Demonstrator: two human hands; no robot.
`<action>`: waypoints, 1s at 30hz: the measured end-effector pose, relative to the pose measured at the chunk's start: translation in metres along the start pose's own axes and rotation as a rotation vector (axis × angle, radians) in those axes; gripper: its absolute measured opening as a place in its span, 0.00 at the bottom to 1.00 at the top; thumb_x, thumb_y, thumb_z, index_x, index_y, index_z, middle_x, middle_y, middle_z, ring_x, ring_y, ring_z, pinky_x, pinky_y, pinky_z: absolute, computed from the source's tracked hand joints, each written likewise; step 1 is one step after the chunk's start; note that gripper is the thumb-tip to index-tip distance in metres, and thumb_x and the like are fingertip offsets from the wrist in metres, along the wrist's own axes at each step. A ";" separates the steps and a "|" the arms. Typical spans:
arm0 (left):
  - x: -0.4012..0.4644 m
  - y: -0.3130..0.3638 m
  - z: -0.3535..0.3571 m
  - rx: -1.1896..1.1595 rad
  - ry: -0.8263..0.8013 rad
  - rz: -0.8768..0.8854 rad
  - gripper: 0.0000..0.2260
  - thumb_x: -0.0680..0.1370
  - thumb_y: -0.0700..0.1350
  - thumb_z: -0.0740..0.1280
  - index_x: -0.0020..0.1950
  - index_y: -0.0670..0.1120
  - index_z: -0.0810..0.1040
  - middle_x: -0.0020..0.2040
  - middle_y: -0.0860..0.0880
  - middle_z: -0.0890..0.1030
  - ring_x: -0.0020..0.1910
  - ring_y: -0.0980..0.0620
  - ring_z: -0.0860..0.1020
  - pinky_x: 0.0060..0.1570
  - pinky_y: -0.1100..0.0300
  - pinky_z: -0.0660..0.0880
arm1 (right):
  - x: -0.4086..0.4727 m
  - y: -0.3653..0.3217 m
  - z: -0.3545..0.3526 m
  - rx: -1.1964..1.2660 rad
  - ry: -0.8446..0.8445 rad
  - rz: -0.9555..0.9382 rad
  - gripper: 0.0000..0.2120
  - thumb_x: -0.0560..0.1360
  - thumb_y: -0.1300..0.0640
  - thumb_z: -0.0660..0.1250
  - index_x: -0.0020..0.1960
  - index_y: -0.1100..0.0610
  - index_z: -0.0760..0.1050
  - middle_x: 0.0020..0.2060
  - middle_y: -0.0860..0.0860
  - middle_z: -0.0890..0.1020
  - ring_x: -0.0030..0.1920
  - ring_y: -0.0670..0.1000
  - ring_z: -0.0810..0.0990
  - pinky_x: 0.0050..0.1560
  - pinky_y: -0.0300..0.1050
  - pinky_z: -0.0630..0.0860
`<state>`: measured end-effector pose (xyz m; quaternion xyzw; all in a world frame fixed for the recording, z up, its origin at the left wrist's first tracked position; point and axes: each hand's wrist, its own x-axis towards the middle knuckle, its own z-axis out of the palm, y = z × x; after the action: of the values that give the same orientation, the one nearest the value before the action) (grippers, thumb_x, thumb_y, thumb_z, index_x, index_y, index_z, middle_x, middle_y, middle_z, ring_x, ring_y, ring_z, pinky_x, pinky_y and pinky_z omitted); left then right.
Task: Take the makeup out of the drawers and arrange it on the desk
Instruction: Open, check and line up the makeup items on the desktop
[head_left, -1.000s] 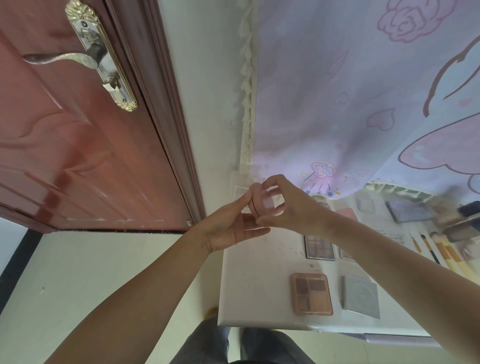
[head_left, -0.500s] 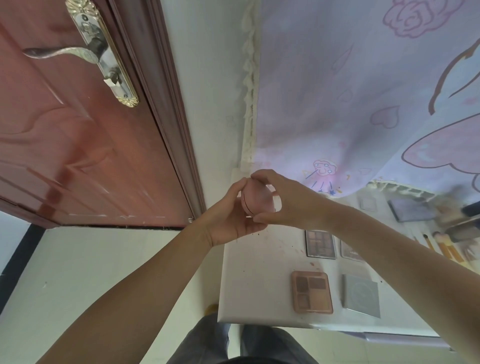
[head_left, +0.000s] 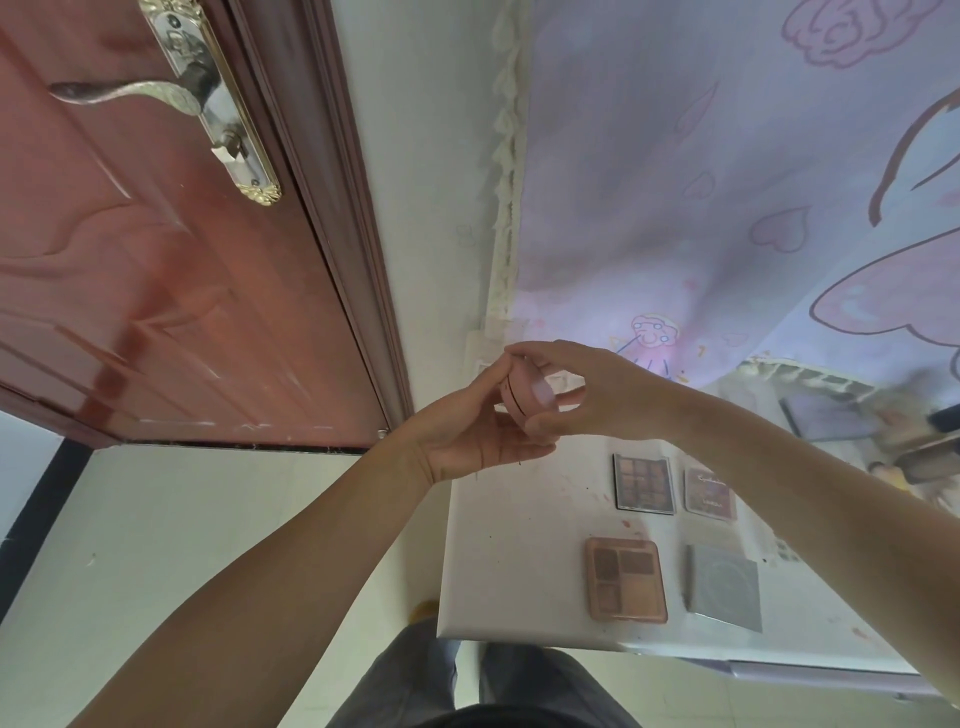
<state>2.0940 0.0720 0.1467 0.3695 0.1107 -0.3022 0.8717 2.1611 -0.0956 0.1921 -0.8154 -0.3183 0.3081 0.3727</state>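
A small round pink compact (head_left: 530, 397) is held in the air above the far left corner of the white desk (head_left: 509, 551). My right hand (head_left: 597, 387) pinches it from above with curled fingers and thumb. My left hand (head_left: 478, 431) cups it from below, thumb against its side. On the desk lie a dark eyeshadow palette (head_left: 643, 483), a reddish palette (head_left: 707, 493), a pink palette (head_left: 626, 578) and a grey square compact (head_left: 723, 587).
A red-brown door (head_left: 156, 291) with a metal handle (head_left: 156, 93) stands to the left. A lilac curtain (head_left: 701, 182) hangs behind the desk. More makeup and brushes (head_left: 893, 457), blurred, lie at the desk's far right. My legs (head_left: 467, 686) are by the desk's near edge.
Both hands have turned the pink compact between them; it now shows its edge seam and tilted face. The hands stayed above the desk's far left corner.
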 end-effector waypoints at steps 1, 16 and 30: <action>0.000 0.001 -0.001 0.006 0.016 -0.005 0.23 0.76 0.59 0.63 0.66 0.49 0.75 0.67 0.37 0.72 0.58 0.42 0.76 0.61 0.47 0.73 | 0.000 0.000 0.001 0.015 -0.011 0.012 0.33 0.69 0.55 0.74 0.70 0.43 0.65 0.61 0.38 0.74 0.63 0.34 0.70 0.57 0.35 0.75; -0.001 -0.006 -0.002 0.134 0.196 -0.001 0.20 0.70 0.55 0.71 0.54 0.42 0.80 0.49 0.42 0.79 0.48 0.44 0.81 0.51 0.49 0.79 | 0.002 -0.005 0.010 -0.089 -0.030 0.128 0.27 0.75 0.56 0.64 0.72 0.48 0.62 0.68 0.43 0.69 0.68 0.41 0.66 0.67 0.39 0.63; -0.004 -0.003 0.003 0.293 0.148 0.287 0.10 0.74 0.46 0.70 0.55 0.53 0.80 0.60 0.53 0.80 0.61 0.49 0.77 0.61 0.50 0.74 | -0.001 -0.003 0.000 0.093 -0.094 0.107 0.33 0.73 0.62 0.67 0.71 0.42 0.58 0.62 0.44 0.72 0.59 0.45 0.77 0.52 0.42 0.79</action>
<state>2.0892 0.0701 0.1487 0.5254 0.0757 -0.1598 0.8323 2.1597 -0.0944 0.1948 -0.7977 -0.2768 0.3798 0.3780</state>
